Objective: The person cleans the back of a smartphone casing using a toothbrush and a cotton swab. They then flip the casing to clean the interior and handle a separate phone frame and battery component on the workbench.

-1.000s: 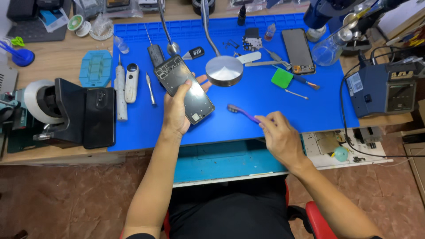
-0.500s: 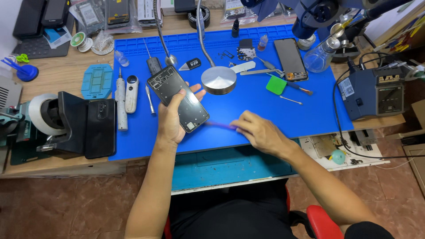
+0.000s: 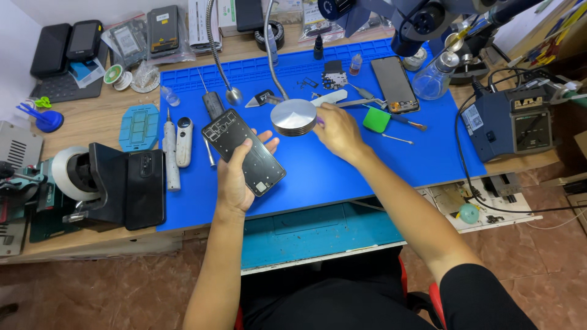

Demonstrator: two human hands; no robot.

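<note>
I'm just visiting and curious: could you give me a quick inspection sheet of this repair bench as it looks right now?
Surface: blue mat on a wooden bench.
Job's things: opened phone, dark and flat; purple brush, mostly hidden.
Clutter: round metal disc, green block, second phone, glass flask, white pen-like tools.
Hands: left hand holds the opened phone; right hand is closed on the brush beside the disc.
Cables: black cable from the blue power unit.
Surroundings: reddish tiled floor.

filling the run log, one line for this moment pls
left hand: holds phone frame | right hand: beside round metal base, grips purple tool | surface: blue mat
</note>
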